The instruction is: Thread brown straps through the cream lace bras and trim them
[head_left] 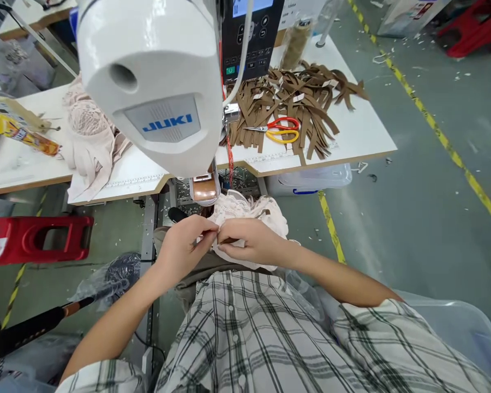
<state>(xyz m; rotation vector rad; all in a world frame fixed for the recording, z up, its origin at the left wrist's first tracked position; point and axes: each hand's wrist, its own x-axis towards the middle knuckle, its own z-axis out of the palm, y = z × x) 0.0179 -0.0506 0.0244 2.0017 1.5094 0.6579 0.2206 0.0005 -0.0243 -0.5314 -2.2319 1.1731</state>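
Observation:
My left hand point(188, 243) and my right hand point(251, 239) meet fingertip to fingertip just in front of the sewing machine head. Both are closed in a pinch at the edge of a cream lace garment point(265, 210), which lies bunched in my lap beneath and behind the right hand. The exact bit of cloth between the fingertips is covered by the fingers. Right above them hangs the white JUKI sewing machine point(155, 82), its copper-coloured lower end point(204, 190) close to the garment.
Brown fabric strips point(311, 109) lie heaped on the right table, with red-and-yellow scissors point(284, 131) on them. Pale pink garments point(90, 136) and a yellow snack packet point(22, 134) rest at left. A red stool point(36, 240) and a lidded plastic box point(311, 180) stand below.

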